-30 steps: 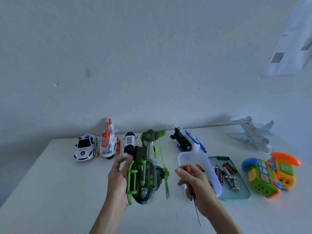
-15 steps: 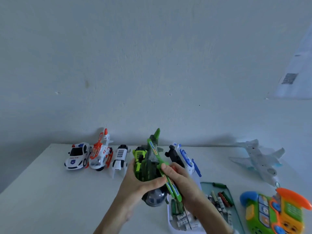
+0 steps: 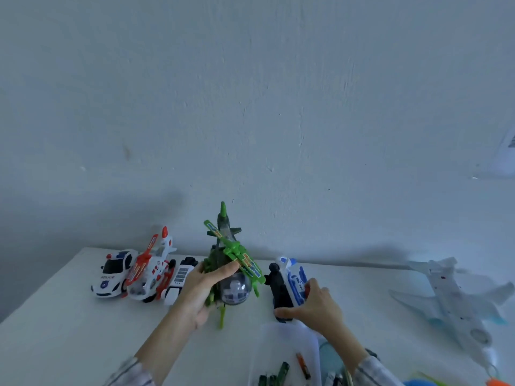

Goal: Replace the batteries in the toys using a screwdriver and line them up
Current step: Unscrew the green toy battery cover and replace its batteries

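My left hand [image 3: 202, 291] grips the green toy helicopter [image 3: 232, 277], which stands upright on the white table [image 3: 69, 324] with its nose toward me. It stands between a white truck-like toy [image 3: 181, 277] and a blue and white toy [image 3: 291, 282]. My right hand [image 3: 315, 307] is closed around the near end of the blue and white toy, thumb on its left side. A small red bit shows by the fingers; I cannot tell whether it is the screwdriver. A police car [image 3: 114, 274] and an orange and white helicopter [image 3: 150, 268] stand at the row's left end.
A clear box [image 3: 284, 346] with batteries [image 3: 280, 371] lies near the front edge, just below my right hand. A pale toy plane [image 3: 451, 296] lies at the right. A colourful toy [image 3: 496, 383] peeks in at the bottom right corner. The wall rises behind the row.
The green helicopter has turned upright and come down into the row beside the white truck-like toy. My right hand left it and took hold of the blue and white toy.
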Motion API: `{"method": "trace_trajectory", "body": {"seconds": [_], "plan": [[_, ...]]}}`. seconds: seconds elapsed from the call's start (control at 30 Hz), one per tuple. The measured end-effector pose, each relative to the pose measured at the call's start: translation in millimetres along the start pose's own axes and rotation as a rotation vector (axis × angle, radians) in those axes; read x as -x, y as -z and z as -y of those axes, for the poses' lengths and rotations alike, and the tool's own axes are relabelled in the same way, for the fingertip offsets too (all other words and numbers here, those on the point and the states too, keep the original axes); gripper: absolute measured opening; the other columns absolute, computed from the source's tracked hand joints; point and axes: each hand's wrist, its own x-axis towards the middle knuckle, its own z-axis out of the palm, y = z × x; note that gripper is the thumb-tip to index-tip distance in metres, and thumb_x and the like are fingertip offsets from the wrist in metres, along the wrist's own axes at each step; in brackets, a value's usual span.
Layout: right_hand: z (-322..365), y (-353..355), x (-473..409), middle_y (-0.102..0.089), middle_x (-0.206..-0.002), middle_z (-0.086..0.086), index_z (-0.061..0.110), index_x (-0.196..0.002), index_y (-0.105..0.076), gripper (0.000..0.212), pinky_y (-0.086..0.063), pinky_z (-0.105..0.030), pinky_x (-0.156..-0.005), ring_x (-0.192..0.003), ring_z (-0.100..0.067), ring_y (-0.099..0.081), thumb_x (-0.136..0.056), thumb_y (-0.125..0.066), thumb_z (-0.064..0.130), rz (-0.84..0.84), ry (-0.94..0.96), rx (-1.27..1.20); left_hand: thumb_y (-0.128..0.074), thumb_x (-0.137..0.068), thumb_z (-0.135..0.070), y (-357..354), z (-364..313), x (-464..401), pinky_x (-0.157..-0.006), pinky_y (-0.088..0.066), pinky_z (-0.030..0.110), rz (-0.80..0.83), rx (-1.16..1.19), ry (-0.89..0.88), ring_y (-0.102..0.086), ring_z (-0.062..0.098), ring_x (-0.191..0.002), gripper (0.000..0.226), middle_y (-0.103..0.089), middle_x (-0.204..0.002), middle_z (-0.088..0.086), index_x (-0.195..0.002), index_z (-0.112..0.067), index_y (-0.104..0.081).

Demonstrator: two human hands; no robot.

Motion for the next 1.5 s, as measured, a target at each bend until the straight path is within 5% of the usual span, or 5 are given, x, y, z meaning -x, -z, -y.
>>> {"method": "trace_trajectory", "body": {"seconds": [0.6, 0.77, 1.0, 1.23, 1.5], "plan": [[-34, 1, -24, -0.041, -0.093, 0.002, 0.024, -0.106, -0.034, 0.073, -0.046, -0.028, -0.059, -0.079, -0.021, -0.057, -0.051, -0.073, 0.052, -0.113, -0.106, -0.083, -0.097, -0.037, -0.041, -27, 71, -68, -0.075, -0.051, 0.035, -0.024, -0.227, 0.074, -0.063, 0.021, -0.095, 0.107, -0.064, -0.109, 0.006, -0.129, -0.015, -0.049], [-36, 0, -23, -0.050, -0.096, -0.001, 0.025, -0.105, -0.035, 0.073, -0.044, -0.027, -0.056, -0.076, -0.019, -0.058, -0.049, -0.073, 0.052, -0.120, -0.112, -0.125, -0.091, -0.036, -0.059, -24, 76, -71, -0.104, -0.040, 0.039, 0.074, -0.313, 0.003, -0.048, 0.027, -0.127, 0.138, -0.046, -0.144, 0.010, -0.150, -0.012, -0.028], [-37, -2, -22, -0.051, -0.097, -0.002, 0.024, -0.105, -0.035, 0.075, -0.043, -0.027, -0.053, -0.075, -0.021, -0.059, -0.047, -0.073, 0.051, -0.130, -0.112, -0.171, -0.070, -0.086, -0.030, -24, 78, -74, -0.114, -0.019, 0.035, 0.061, -0.378, 0.052, -0.022, 0.025, -0.144, 0.094, -0.022, -0.157, 0.009, -0.153, -0.005, -0.009], [-40, -5, -23, -0.052, -0.097, -0.003, 0.024, -0.104, -0.034, 0.076, -0.045, -0.027, -0.054, -0.076, -0.021, -0.059, -0.047, -0.075, 0.051, -0.145, -0.111, -0.200, -0.039, -0.103, -0.013, -20, 88, -72, -0.058, -0.038, 0.015, -0.125, -0.797, -0.258, -0.058, 0.015, -0.084, 0.039, -0.067, -0.115, 0.008, -0.138, -0.028, -0.046], [-39, -4, -19, -0.051, -0.095, -0.003, 0.023, -0.102, -0.034, 0.074, -0.045, -0.028, -0.054, -0.076, -0.021, -0.060, -0.046, -0.075, 0.051, -0.157, -0.108, -0.221, -0.053, -0.085, -0.013, -27, 82, -57, -0.050, -0.037, 0.017, -0.063, -0.930, -0.289, -0.047, 0.008, -0.056, 0.043, -0.057, -0.070, -0.004, -0.124, -0.033, -0.053]]}}
